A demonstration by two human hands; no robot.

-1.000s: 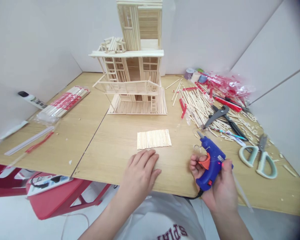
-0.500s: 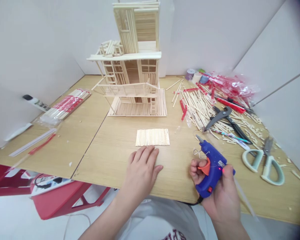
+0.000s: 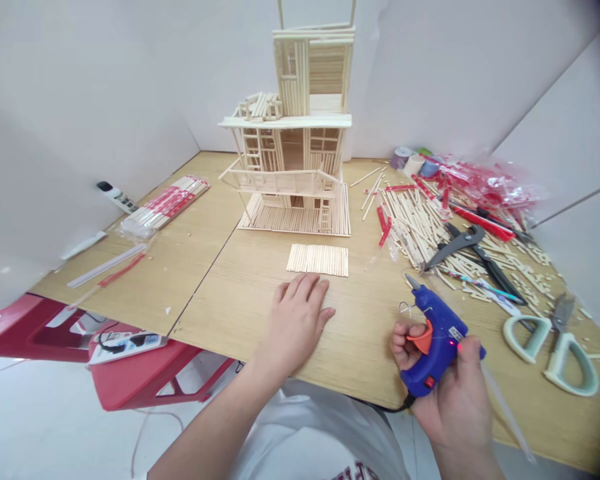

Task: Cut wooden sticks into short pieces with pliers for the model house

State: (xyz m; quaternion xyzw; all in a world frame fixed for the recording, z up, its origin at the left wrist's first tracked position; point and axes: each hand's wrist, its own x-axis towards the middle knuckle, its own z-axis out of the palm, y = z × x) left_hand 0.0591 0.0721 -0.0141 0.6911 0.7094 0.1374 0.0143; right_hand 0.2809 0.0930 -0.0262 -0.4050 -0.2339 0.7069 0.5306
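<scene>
Honestly, nothing here is readable, folks. The glue gun (image 3: 433, 353) has a tiny label (image 3: 456, 333) near its back end, but it's way too small to make out. The T-shirt (image 3: 320, 427) has red lettering (image 3: 354, 471) right at the bottom edge of the shot, cut off. The white packet (image 3: 126, 348) on the red stool (image 3: 135, 390) has print too, just a blur.

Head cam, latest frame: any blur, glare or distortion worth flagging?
Head view: strong wide-angle bowing, with the table edges skewed and the stick house looking tilted; dark vignette in the top-right corner; soft even light, faint shadows; small highlights on the red-printed plastic wrap; glue gun looks sharp, no obvious motion blur.
</scene>
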